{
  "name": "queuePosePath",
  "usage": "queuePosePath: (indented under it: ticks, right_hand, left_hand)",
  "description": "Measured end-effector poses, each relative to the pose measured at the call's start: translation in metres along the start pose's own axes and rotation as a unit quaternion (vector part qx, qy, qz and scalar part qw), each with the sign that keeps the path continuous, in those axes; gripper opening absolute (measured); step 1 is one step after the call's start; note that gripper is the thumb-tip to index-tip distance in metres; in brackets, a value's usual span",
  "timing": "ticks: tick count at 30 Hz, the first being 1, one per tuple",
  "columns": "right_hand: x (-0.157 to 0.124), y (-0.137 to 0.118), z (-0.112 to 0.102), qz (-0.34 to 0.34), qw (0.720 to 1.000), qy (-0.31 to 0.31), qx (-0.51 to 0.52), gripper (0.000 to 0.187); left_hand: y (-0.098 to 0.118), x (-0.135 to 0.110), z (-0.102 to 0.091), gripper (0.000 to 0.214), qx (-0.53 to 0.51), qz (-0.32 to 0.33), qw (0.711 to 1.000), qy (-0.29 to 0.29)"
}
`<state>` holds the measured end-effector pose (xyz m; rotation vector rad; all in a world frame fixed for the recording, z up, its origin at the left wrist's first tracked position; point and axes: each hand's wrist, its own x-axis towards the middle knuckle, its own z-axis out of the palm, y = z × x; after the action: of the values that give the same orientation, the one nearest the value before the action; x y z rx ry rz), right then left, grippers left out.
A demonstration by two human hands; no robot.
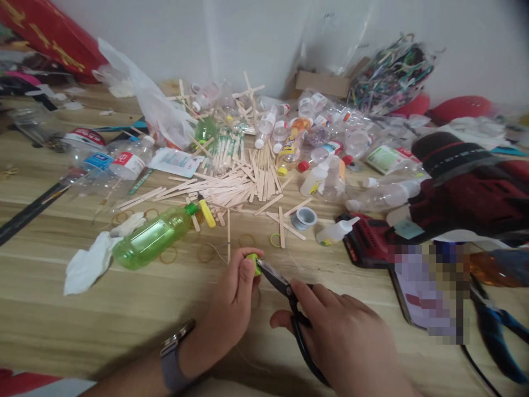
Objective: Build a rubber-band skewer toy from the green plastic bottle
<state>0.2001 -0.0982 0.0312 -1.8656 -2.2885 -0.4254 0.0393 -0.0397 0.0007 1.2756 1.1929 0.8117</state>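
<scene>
Over the wooden table, the left hand pinches a lime-green cap, the right hand curls round black-handled scissors, tips right at the cap; whether it's pierced yet, impossible to tell!

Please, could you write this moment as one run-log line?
left hand: holds green piece | right hand: holds scissors, tips at green piece | nearby: green bottle, sticks
</scene>
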Motion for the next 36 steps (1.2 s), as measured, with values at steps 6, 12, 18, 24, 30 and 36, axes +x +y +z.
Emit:
queuePosePath:
  ticks: [6, 12, 18, 24, 30, 36]
  right_hand:
    - [-0.002, 0.004, 0.006, -0.032, 0.999, 0.037, -0.017, 0.055]
    - [-0.003, 0.009, 0.011, -0.047, 0.998, 0.034, -0.009, 0.051]
    - [0.001, 0.018, 0.011, -0.021, 0.997, 0.025, 0.066, 0.058]
    - [0.002, 0.023, 0.007, -0.008, 0.994, -0.04, 0.102, 0.054]
    - [-0.003, 0.017, 0.006, -0.003, 0.987, -0.069, 0.144, 0.048]
    - [-0.004, 0.013, 0.004, -0.009, 0.996, -0.032, 0.079, 0.057]
  left_hand:
    - [-0.002, 0.007, 0.0, 0.047, -0.141, -0.052, 0.988, -0.04]
    - [0.008, 0.015, 0.0, 0.047, -0.31, -0.175, 0.925, -0.132]
    - [0.014, 0.021, -0.003, 0.029, -0.362, -0.246, 0.887, -0.144]
    - [0.012, 0.019, -0.002, 0.031, -0.313, -0.175, 0.925, -0.124]
    - [0.006, 0.014, 0.0, 0.038, -0.228, -0.098, 0.966, -0.075]
    - [-0.005, 0.013, -0.001, 0.04, -0.187, -0.068, 0.978, -0.056]
